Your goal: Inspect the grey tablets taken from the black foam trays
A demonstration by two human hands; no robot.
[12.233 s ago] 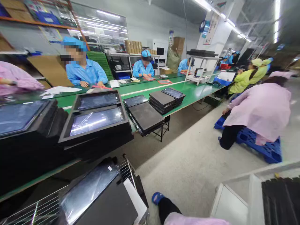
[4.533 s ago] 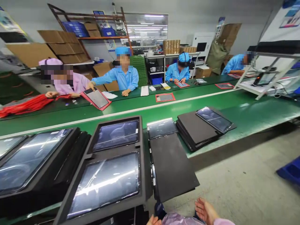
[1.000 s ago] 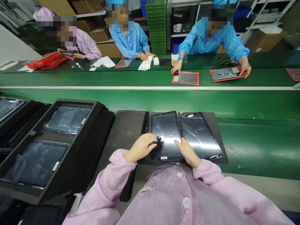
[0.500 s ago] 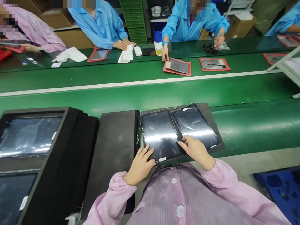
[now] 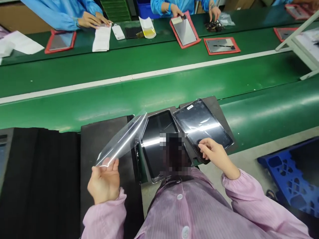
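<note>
My left hand (image 5: 104, 181) pinches the corner of a clear plastic film (image 5: 123, 139) lifted off a black tablet screen (image 5: 159, 139) lying in front of me. The film curves up and to the left, still joined at the screen's left edge. My right hand (image 5: 215, 154) rests with curled fingers on the near edge of a second, film-covered tablet screen (image 5: 201, 124) to the right. Both screens lie on black foam trays (image 5: 214, 104) at the near edge of the green conveyor belt (image 5: 149, 96).
A flat black foam sheet (image 5: 99, 146) and stacked black trays (image 5: 37, 179) lie to my left. Across the belt, other people's hands work on red-framed panels (image 5: 184, 30), papers (image 5: 102, 38) and small parts. A blue pallet (image 5: 291, 176) sits on the floor at right.
My left hand has peeled the clear film up off the left screen and swung it left. My right hand stays on the right screen's near edge. The view has tipped further down.
</note>
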